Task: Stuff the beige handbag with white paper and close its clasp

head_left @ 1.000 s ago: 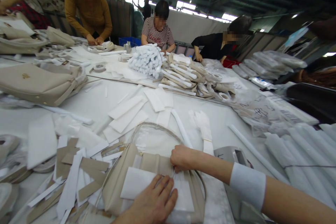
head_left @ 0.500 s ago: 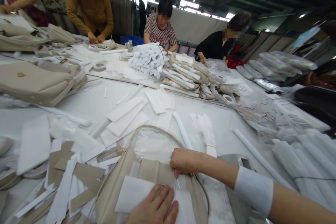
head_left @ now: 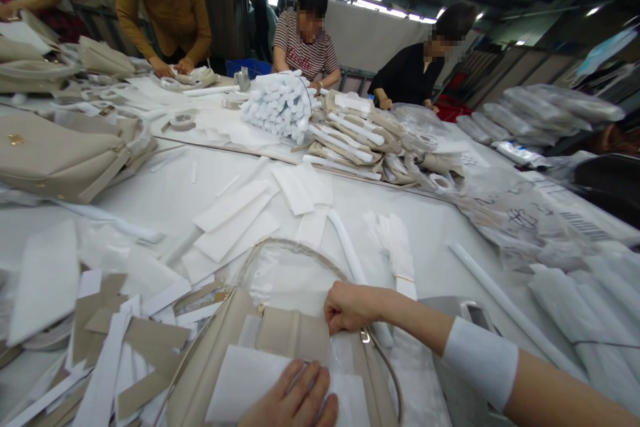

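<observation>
We had the beige handbag [head_left: 210,347] on the bench [head_left: 425,227]: left hand [head_left: 290,393] flat over its white sheet [head_left: 250,373], fingers slightly spread; right hand [head_left: 350,307] curled at clear film [head_left: 343,353], pinch unclear. Hard tugging risked tearing the film.

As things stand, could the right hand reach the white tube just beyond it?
Probably yes: the right hand is close, and nothing covers the white tube at its far end, though that hand seems busy at the beige bag.
</observation>
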Tool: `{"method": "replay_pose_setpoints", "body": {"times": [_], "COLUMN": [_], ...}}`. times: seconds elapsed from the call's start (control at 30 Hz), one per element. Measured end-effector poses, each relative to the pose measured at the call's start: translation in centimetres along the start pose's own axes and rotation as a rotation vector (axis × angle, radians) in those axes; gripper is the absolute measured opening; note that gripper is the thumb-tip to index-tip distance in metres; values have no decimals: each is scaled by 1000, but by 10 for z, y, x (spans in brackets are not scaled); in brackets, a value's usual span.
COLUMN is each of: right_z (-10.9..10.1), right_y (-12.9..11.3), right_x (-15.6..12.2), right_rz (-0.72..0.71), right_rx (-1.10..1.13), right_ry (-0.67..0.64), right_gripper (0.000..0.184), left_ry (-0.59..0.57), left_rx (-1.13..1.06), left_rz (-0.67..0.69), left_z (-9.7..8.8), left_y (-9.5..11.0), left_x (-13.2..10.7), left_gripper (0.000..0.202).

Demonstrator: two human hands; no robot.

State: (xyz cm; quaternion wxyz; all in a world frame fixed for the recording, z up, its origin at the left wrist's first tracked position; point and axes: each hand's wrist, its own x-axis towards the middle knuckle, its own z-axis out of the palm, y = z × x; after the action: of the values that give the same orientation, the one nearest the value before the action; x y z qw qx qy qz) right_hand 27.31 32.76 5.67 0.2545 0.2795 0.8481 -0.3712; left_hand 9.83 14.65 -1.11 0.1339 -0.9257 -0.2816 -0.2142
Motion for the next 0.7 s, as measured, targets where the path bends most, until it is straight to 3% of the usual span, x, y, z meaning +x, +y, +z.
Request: {"method": "replay_pose_setpoints", "body": {"times": [0.1, 0.23, 0.4, 0.57, 0.7], "right_z": [3, 11, 19, 18, 36], "right_y": [5, 14, 18, 0, -25], "right_x": [6, 12, 8, -18, -43], "right_rz": [113, 114, 130, 174, 69], "right_rx": [98, 222, 271, 211, 80], "right_ry": [23, 50, 108, 377, 508], "right_gripper": [18, 19, 17, 28, 24], "left_ry": [9, 101, -12, -31, -57], "left_rx": [4, 14, 35, 21, 5], "left_rz": [7, -27, 17, 75, 81], "left_z": [-2, 1, 0, -14, -18], "left_y": [-2, -1, 1, -6, -5], "left_x": [2, 2, -1, 4, 5], "left_gripper": [25, 23, 27, 30, 33]}}
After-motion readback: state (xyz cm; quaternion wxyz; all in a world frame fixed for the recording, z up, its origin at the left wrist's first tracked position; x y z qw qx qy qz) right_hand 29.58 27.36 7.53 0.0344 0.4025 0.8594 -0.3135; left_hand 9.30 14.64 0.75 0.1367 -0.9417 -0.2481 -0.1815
